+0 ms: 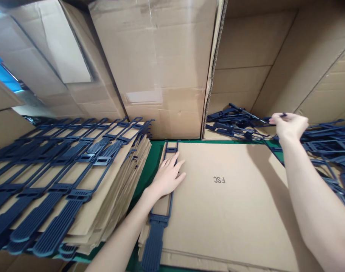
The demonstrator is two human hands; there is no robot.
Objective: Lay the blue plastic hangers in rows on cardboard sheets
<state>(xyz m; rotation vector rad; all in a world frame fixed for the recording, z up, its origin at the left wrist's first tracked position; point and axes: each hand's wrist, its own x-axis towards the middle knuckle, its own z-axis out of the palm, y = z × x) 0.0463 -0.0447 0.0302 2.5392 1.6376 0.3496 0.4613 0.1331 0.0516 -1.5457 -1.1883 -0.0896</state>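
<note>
On the green table (153, 160): left of the cardboard sheet (232, 204), a stack (84, 177) judged finished; on the sheet's left edge, one handle (158, 226) under the flat, close-fingered left hand (168, 175); beyond the sheet, right hand (290, 125) pinching a second handle (252, 114); right edge apparently bare.

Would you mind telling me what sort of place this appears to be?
Likely a packing workshop: a stack of cardboard sheets fitted with blue handles, loose handles at the right hand, and large cartons behind.
</note>
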